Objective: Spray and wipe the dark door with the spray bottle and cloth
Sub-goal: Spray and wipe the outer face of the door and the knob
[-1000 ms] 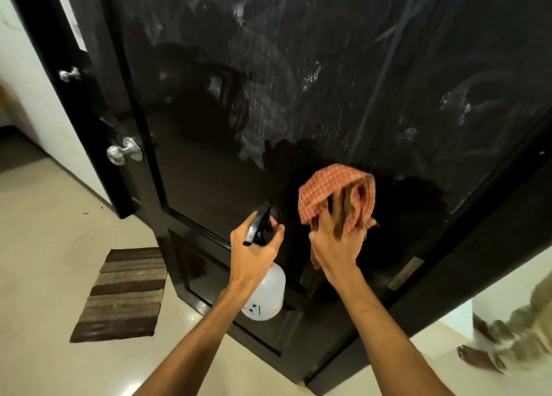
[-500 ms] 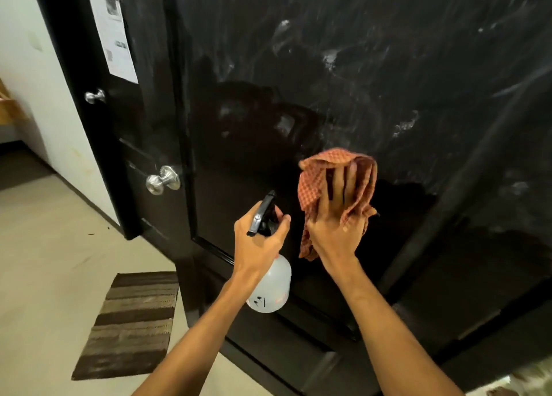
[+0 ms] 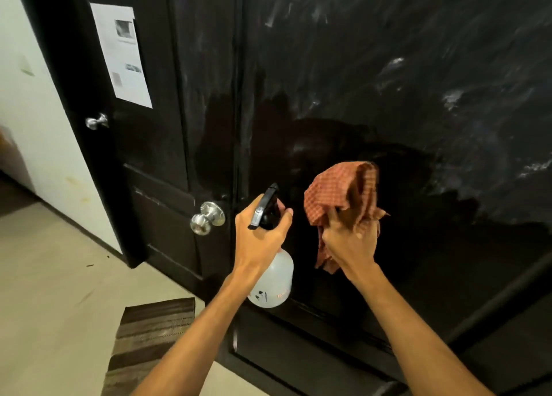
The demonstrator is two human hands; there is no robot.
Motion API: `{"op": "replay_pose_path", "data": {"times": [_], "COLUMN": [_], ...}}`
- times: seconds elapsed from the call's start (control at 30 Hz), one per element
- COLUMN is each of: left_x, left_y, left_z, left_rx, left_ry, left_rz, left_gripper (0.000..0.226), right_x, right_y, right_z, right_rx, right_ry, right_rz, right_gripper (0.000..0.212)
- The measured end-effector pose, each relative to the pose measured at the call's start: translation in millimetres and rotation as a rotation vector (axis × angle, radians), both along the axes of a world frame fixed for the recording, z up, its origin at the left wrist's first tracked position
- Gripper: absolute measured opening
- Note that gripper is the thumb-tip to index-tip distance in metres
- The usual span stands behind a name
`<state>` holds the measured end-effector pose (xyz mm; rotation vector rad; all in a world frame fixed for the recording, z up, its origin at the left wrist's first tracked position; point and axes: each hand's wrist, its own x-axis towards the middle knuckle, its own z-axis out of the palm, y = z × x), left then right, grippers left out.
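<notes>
- Dark door (image 3: 388,67): fills the view above and right of the door knob (image 3: 207,218). There is a streaky haze high up and a darker, wet-looking patch right of the knob. It looks rigid and flat, so it should take firm pressure.
- Striped mat (image 3: 149,336): on the floor below the knob.
- Spray bottle (image 3: 273,282): just right of the knob and a little lower, clear of the door face. The left hand (image 3: 260,240) has its grip closed round the neck under the black trigger head. The fill level is hard to read, but it is probably light. The hard plastic would be slick if wet, so the neck is the sound hold.
- Cloth (image 3: 337,186): orange check, further right of the knob. It is soft, limp and bunched. The right hand (image 3: 349,240) has its grip clutching the lower folds, with the top flopped over. I cannot tell whether it touches the door. It would wipe better flattened under the palm.
</notes>
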<state>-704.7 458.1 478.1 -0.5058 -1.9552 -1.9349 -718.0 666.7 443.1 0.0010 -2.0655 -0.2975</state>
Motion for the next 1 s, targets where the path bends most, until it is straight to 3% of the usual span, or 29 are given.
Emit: {"op": "replay_pose_path", "data": {"times": [0.1, 0.2, 0.27, 0.37, 0.43, 0.5, 0.63, 0.73, 0.9, 1.0], "left_x": [-11, -27, -36, -47, -53, -58, -63, -67, -71, -71], "left_y": [-22, -39, -47, -57, -65, -76, -93, -104, -119, -127], "left_z": [7, 5, 2, -2, -5, -8, -12, -12, -14, -13], "left_rx": [0.007, 0.016, 0.043, 0.068, 0.062, 0.060, 0.054, 0.066, 0.074, 0.112], "left_ry": [-0.020, -0.036, -0.054, -0.111, -0.099, -0.085, -0.059, -0.071, -0.089, -0.126], "left_rz": [0.018, 0.024, 0.034, 0.054, 0.060, 0.086, 0.155, 0.188, 0.221, 0.230], "left_gripper": [0.040, 0.025, 0.010, 0.019, 0.021, 0.010, 0.017, 0.016, 0.014, 0.014], "right_x": [-14, -38, -52, -67, -75, -86, -105, -110, -140, -165], "right_y": [-16, -47, -64, -78, -86, -104, -119, -113, -157, -191], "right_z": [28, 77, 72, 27, 27, 53, 45, 22, 77, 97], "right_rx": [0.161, 0.021, 0.030, 0.304, 0.396, 0.315, 0.317, 0.476, 0.387, 0.378], "right_ry": [-0.136, 0.024, 0.009, -0.260, -0.237, -0.142, -0.262, -0.279, -0.076, -0.215], "right_rz": [0.045, 0.036, 0.045, 0.097, 0.143, 0.183, 0.096, 0.164, 0.240, 0.199], "right_gripper": [0.049, 0.039, 0.038, 0.046, 0.044, 0.051, 0.075, 0.070, 0.072, 0.069]}}
